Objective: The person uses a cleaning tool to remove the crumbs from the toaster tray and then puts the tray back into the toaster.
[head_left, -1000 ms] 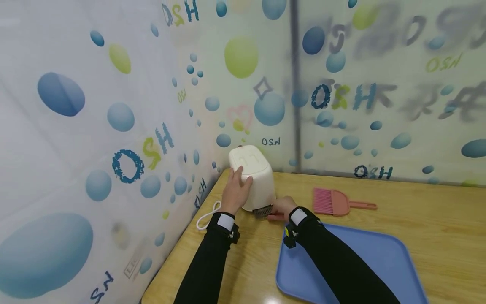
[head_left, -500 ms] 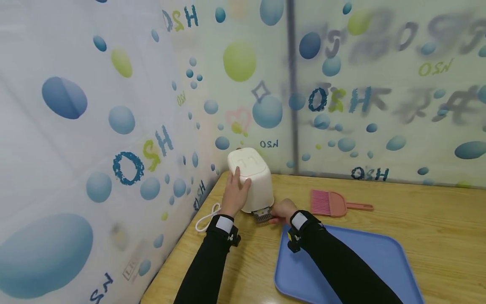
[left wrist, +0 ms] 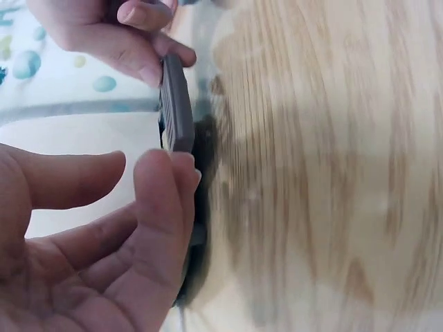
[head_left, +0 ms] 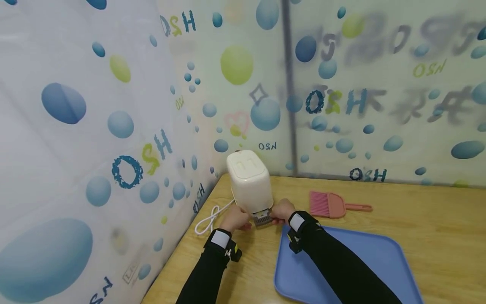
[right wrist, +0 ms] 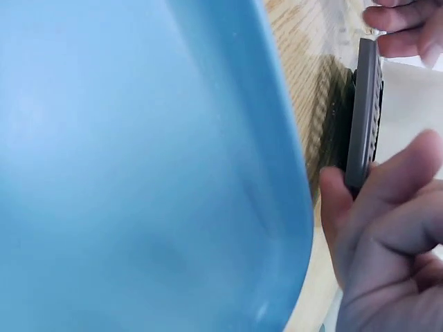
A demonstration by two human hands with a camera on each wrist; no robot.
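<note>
A white toaster stands near the wall corner, two slots in its top. A grey crumb tray juts from the base on its near side. My right hand pinches the tray's right end; in the right wrist view the tray's corner lies between thumb and finger. At its other end is my left hand. In the left wrist view its fingertips touch or nearly touch the tray, while the thumb stands apart from them. The tray's inner part is hidden inside the toaster.
A blue serving tray lies under my right forearm. Behind it rest a pink dustpan and brush. The toaster's white cord loops on the wooden table at the left. Patterned curtains bound the left and back.
My left hand has left the toaster's top edge and come down to the crumb tray's left end. The crumb tray sticks out farther than a second ago. My right hand stays at its right end.
</note>
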